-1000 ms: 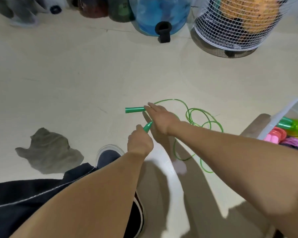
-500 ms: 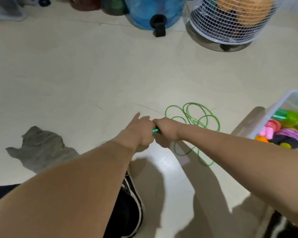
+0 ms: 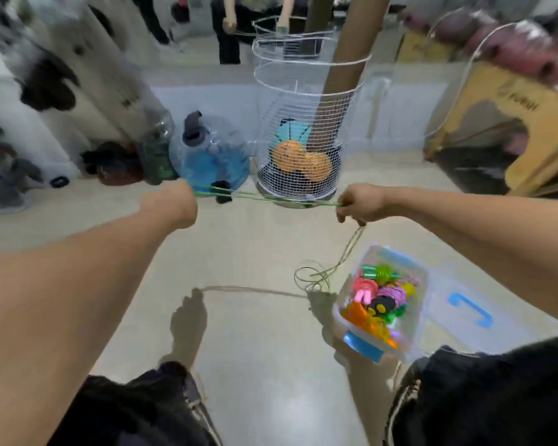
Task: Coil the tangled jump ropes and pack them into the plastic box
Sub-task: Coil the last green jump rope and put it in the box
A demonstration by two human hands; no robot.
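Above the floor, left hand [image 3: 171, 204] and right hand [image 3: 361, 204] both fisted on green jump rope [image 3: 264, 198] stretched taut between them, slack trailing down beside plastic box [image 3: 413, 344] already holding coiled ropes; this one uncoiled, unpacked.

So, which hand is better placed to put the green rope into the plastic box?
The right hand, probably. It grips the green rope almost above the plastic box; the left hand holds the far end.
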